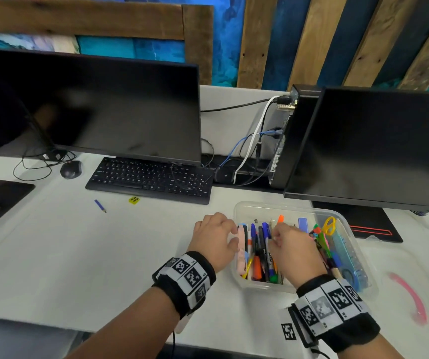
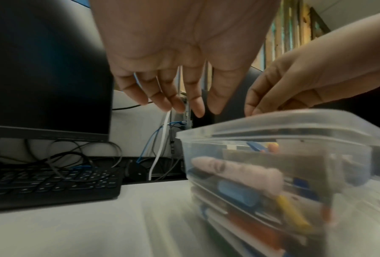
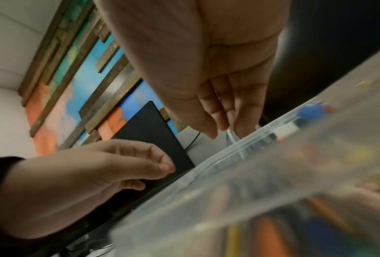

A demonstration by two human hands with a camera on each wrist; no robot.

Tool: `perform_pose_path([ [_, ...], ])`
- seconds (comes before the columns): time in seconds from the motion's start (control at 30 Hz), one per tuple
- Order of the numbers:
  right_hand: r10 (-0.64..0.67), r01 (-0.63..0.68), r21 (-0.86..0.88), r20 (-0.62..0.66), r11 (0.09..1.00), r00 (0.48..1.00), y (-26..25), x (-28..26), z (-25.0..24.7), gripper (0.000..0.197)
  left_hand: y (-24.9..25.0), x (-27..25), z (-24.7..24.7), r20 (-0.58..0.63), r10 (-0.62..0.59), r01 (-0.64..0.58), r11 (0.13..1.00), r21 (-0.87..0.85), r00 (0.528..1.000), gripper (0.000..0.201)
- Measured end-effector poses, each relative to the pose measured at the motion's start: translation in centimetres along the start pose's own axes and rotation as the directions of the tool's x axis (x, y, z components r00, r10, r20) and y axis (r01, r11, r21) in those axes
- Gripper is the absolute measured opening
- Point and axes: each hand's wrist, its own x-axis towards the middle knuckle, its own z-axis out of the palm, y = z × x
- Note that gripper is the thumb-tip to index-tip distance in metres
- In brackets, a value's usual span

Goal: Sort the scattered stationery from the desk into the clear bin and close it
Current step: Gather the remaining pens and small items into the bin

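Fingers of two hands over one clear bin.

two dark monitors — left monitor and right monitor — with a black keyboard under the left one. black mouse beside tangled cables. small computer upright between the monitors. behind — a blue painted wooden wall.

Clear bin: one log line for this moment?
clear bin: lid on | left hand: open beside it | right hand: open on lid | blue pencil, yellow sharpener: still on desk
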Motion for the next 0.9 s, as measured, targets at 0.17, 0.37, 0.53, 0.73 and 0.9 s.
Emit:
perform_pose_path([
  [0.17, -0.123, 0.116, 0.099, 0.068, 0.988, 0.99, -5.3, 0.9, 1.3, 0.015, -4.9, 0.0, -1.8, -0.028, -0.192, 0.192, 0.981, -0.003, 0.981, 0.027],
  [0.37, -0.25, 0.218, 0.176, 0.188, 0.96, 0.95, -12.0, 3.3, 5.3, 0.026, -13.9, -0.1, -4.4, 0.06, -0.45, 0.445, 0.892, 0.085, 0.891, 0.034],
  [0.53, -0.295, 0.224, 0.238, 0.325, 0.945, 0.899, -17.5, 6.2, 9.8, 0.032, -21.7, -0.1, -5.9, 0.198, -0.598, 0.579, 0.801, 0.152, 0.777, 0.048],
  [0.73, -0.256, 0.189, 0.191, 0.438, 0.963, 0.862, -23.1, 10.2, 14.9, 0.038, -29.3, 1.0, -6.8, 0.232, -0.626, 0.6, 0.78, 0.179, 0.744, 0.049],
  [0.9, -0.193, 0.164, 0.1, 0.529, 0.981, 0.827, -26.6, 13.4, 18.5, 0.049, -35.0, 2.7, -7.2, 0.172, -0.581, 0.565, 0.814, 0.132, 0.796, 0.035],
])
